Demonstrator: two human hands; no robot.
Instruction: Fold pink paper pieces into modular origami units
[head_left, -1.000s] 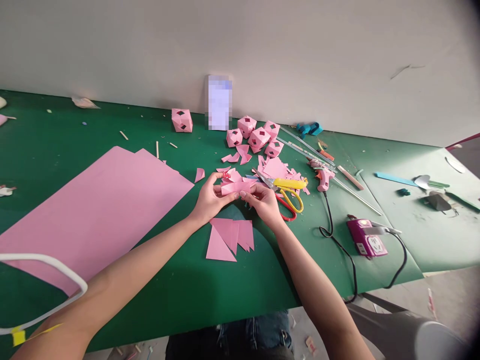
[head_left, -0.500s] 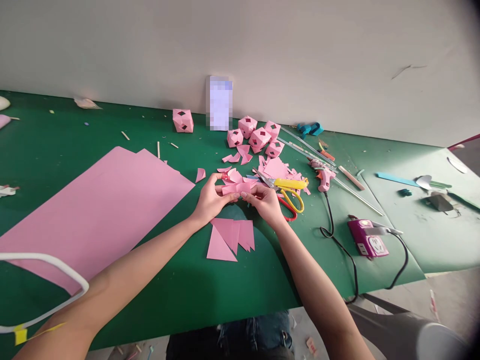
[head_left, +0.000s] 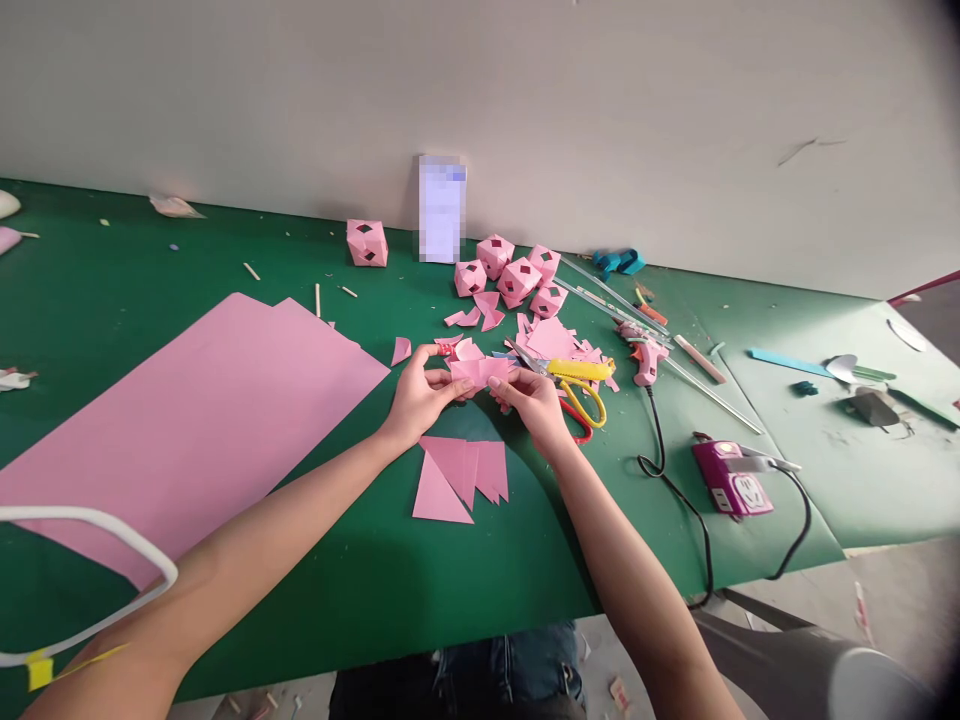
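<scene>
A small folded piece of pink paper (head_left: 480, 374) is pinched between my two hands above the green table. My left hand (head_left: 421, 398) grips its left end with thumb and fingers. At its right end my right hand (head_left: 534, 402) does the same. Just below lie several overlapping cut pink paper pieces (head_left: 461, 475). Beside my right hand are scissors (head_left: 589, 400) with yellow and red handles and a yellow utility knife (head_left: 577, 369). Pink paper scraps (head_left: 551, 337) are heaped behind them.
Several folded pink paper shapes (head_left: 519, 281) stand at the back, with another paper shape (head_left: 367, 244) farther left. A phone (head_left: 442, 210) leans on the wall. Large pink sheets (head_left: 202, 420) cover the left. A glue gun (head_left: 646, 358) and a purple power socket (head_left: 733, 478) with cables are right.
The pink paper between my hands has turned a little, showing more of its face, and my thumbs have shifted slightly apart and up. The things on the table stay put.
</scene>
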